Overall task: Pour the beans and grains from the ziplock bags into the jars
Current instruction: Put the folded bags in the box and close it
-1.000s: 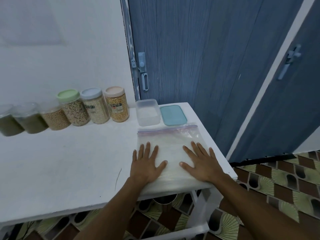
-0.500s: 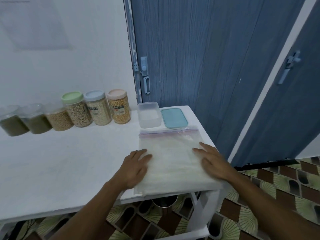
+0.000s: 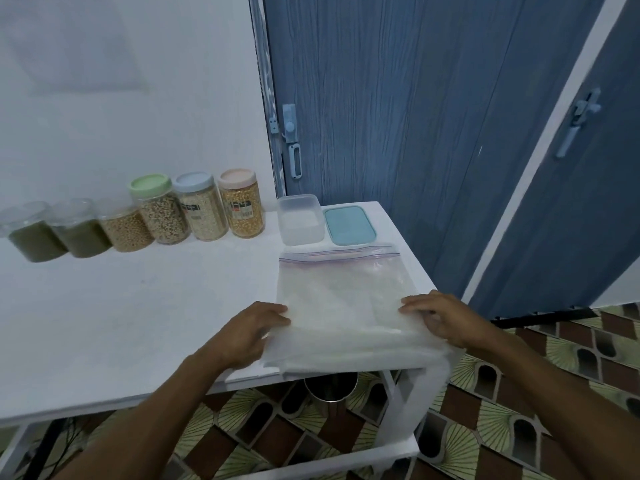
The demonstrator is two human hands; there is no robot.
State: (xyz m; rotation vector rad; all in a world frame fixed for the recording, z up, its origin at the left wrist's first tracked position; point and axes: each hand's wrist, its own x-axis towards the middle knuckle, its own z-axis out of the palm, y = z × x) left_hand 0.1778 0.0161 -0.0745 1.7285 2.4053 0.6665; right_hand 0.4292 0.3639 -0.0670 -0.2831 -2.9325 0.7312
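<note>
Well, along the wall at the back of the white table (image 3: 121,323) there's a row of six jars. From the left: two clear-lidded jars (image 3: 33,233) holding something dark green, a third clear-lidded jar (image 3: 124,228) of tan beans, then a green-lidded jar (image 3: 161,211) of speckled grain, a blue-lidded jar (image 3: 201,207) of pale grain and a peach-lidded jar (image 3: 241,204) of yellow kernels. They stand upright, shoulder to shoulder. Next along sits a clear plastic tub (image 3: 300,220) with no lid on it, and just beside it a teal lid (image 3: 349,226) lies flat.

Nearer me, at the table's right front corner, the left hand (image 3: 251,329) has its fingers curled round the left edge of the ziplock bag (image 3: 346,299). The bag is clear and lies mostly flat, cloudy white inside; I can't make out what fills it. A pinkish-purple zip strip runs along its far edge, close to the tub and the lid. Its near edge is raised off the tabletop and hangs out past the front of the table. The right hand (image 3: 446,318) pinches the bag's right edge, thumb on top, fingers tucked beneath the plastic.

Under the table a metal pot (image 3: 330,388) shows, and behind the corner stands a blue door (image 3: 415,116).
</note>
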